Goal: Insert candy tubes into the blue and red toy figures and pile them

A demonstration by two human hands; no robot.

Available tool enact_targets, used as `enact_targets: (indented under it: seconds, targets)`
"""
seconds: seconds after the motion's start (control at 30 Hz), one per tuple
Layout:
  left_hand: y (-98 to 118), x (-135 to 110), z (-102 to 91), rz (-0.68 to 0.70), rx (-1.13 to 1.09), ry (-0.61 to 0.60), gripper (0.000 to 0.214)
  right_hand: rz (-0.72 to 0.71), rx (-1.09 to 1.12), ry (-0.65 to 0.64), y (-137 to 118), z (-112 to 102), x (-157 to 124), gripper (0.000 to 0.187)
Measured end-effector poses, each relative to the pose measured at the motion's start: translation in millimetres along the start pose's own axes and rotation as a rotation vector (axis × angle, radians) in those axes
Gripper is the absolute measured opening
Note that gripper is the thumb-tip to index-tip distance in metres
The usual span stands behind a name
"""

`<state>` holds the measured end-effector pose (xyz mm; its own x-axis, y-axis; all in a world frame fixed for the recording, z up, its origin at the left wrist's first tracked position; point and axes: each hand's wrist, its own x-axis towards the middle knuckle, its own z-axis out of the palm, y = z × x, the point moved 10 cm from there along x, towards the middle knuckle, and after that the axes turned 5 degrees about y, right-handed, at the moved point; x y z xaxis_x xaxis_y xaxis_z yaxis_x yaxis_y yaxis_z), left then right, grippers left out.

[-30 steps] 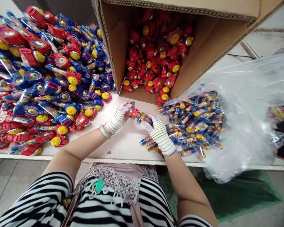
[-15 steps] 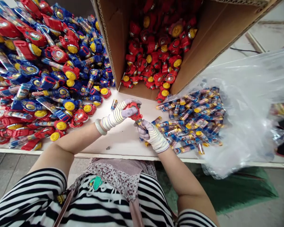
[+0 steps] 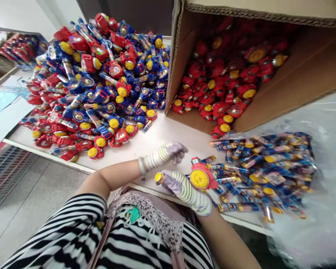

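Observation:
My left hand (image 3: 169, 154), in a striped glove, hovers over the table with its fingers loosely bent and apart, nothing visible in them. Closer to the table's front edge, my right hand (image 3: 182, 188) is closed round a small tube. Only the tube's yellow cap (image 3: 158, 177) sticks out past the fingertips; the rest is hidden in the glove. Right behind this hand is a red toy piece (image 3: 196, 161) with a yellow round face, by the pile of small tubes (image 3: 257, 175). I cannot tell whether the glove touches the toy.
On the left is a large heap of red and blue toys with tubes (image 3: 100, 93). An upright cardboard box (image 3: 175, 63) opens toward me with red toy pieces inside. A clear plastic bag (image 3: 324, 209) spreads at the right. A single tube (image 3: 147, 126) lies beside the heap.
The red toy piece has left my hands and now lies by the tubes. My hands have separated, and the right one holds a tube with a yellow cap. The view has swung left.

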<state>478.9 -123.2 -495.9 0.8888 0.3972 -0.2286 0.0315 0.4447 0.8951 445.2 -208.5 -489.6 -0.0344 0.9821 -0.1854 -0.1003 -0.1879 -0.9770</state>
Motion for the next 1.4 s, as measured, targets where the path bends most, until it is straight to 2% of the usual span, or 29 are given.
enact_targets:
  seconds: [0.13, 0.2, 0.23, 0.27, 0.33, 0.43, 0.5, 0.57, 0.63, 0.7, 0.73, 0.8, 0.87, 0.9, 1.0, 1.07, 1.1, 1.13, 1.2, 1.27, 1.3, 1.4]
  targets:
    - [21.3, 2.0, -62.1, 0.057, 0.320, 0.150, 0.052, 0.122, -0.167, 0.028, 3.8, -42.3, 1.6, 0.041]
    - [29.4, 9.5, -75.5, 0.085, 0.502, 0.188, 0.050, 0.173, -0.261, 0.016, 7.0, -60.1, -8.2, 0.042]
    - [32.7, 15.4, -73.4, 0.116, 0.579, 0.186, 0.049, 0.188, -0.278, 0.020, 7.8, -66.8, -15.2, 0.042]
    - [35.4, 22.5, -64.6, 0.159, 0.653, 0.162, 0.050, 0.196, -0.264, 0.038, 8.0, -72.7, -22.8, 0.042]
    - [34.2, 38.5, -30.9, 0.248, 0.807, 0.048, 0.055, 0.196, -0.199, 0.124, 8.7, -85.5, -38.6, 0.041]
    - [10.0, 60.6, 24.9, 0.272, 1.036, -0.188, 0.074, 0.169, -0.129, 0.407, 14.0, -118.3, -63.6, 0.042]
    - [-11.3, 66.8, 47.0, 0.246, 1.137, -0.320, 0.078, 0.173, -0.139, 0.609, 23.1, -142.1, -81.2, 0.041]
    - [-23.6, 64.8, 51.7, 0.231, 1.101, -0.360, 0.066, 0.180, -0.199, 0.758, 31.5, -159.5, -95.3, 0.041]
    - [-27.1, 58.0, 41.1, 0.208, 0.993, -0.312, 0.040, 0.165, -0.250, 0.838, 36.2, -168.4, -101.8, 0.043]
    - [-25.4, 49.2, 25.1, 0.183, 0.913, -0.241, 0.029, 0.150, -0.261, 0.866, 39.9, -171.0, -99.7, 0.048]
    - [-22.4, 45.1, 19.8, 0.190, 0.909, -0.218, 0.032, 0.146, -0.260, 0.876, 41.3, -171.5, -96.1, 0.052]
    - [-12.3, 40.9, 17.9, 0.253, 0.976, -0.186, 0.054, 0.137, -0.272, 0.897, 42.3, -171.7, -85.2, 0.057]
    - [-2.8, 45.2, 28.0, 0.347, 1.141, -0.176, 0.081, 0.122, -0.268, 0.889, 43.0, -169.3, -70.2, 0.060]
    - [-1.1, 51.1, 36.6, 0.385, 1.249, -0.191, 0.087, 0.113, -0.246, 0.875, 43.9, -167.2, -62.7, 0.060]
    - [-10.4, 77.6, 66.0, 0.407, 1.522, -0.352, 0.084, 0.101, -0.173, 0.846, 47.4, -161.3, -51.0, 0.059]
    - [-17.8, 92.9, 77.6, 0.370, 1.607, -0.469, 0.074, 0.095, -0.192, 0.875, 47.2, -162.0, -56.7, 0.058]
    - [-17.0, 98.4, 78.4, 0.342, 1.596, -0.472, 0.068, 0.090, -0.224, 0.895, 45.9, -163.4, -62.3, 0.058]
    - [-11.3, 102.7, 74.8, 0.303, 1.514, -0.413, 0.061, 0.081, -0.267, 0.922, 43.7, -165.4, -69.3, 0.058]
    - [5.5, 102.6, 55.6, 0.217, 1.219, -0.202, 0.049, 0.058, -0.379, 0.980, 36.9, -168.9, -82.9, 0.061]
    - [18.9, 88.1, 30.1, 0.157, 0.835, -0.011, 0.042, 0.038, -0.501, 0.994, 28.6, -167.0, -87.6, 0.064]
    - [22.6, 77.4, 20.0, 0.137, 0.622, 0.043, 0.042, 0.027, -0.555, 0.976, 24.1, -163.3, -84.8, 0.064]
    - [22.9, 45.1, 4.1, 0.063, 0.011, 0.105, 0.044, -0.017, -0.674, 0.853, 10.1, -143.8, -59.8, 0.058]
